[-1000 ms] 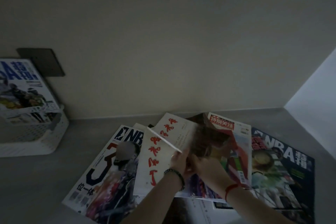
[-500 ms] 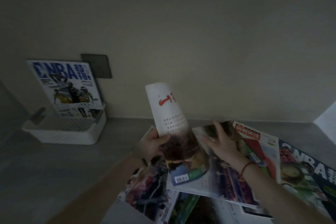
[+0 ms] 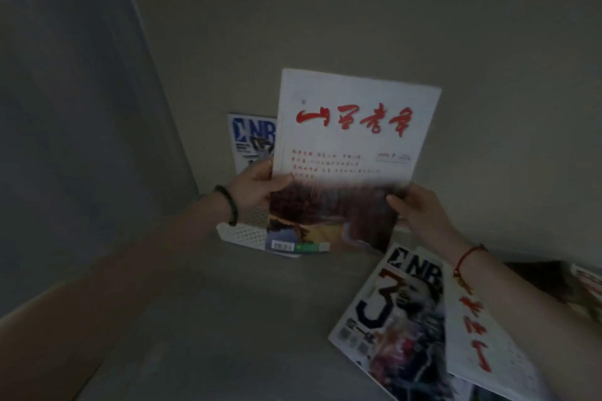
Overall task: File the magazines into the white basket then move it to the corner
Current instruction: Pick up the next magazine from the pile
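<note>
While the white perforated plastic basket [image 3: 246, 233] waits by the wall with a blue NBA magazine [image 3: 252, 140] standing inside, both hands pinch a white red-lettered magazine [image 3: 353, 140] upright over it, left hand [image 3: 255, 192] and right hand [image 3: 415, 210] apart at opposite lower edges, likely steadying it to slot in vertically.

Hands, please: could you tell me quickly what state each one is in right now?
Left hand: closed, holding the white magazine by its left edge.
Right hand: closed, holding the same magazine's right edge.
</note>
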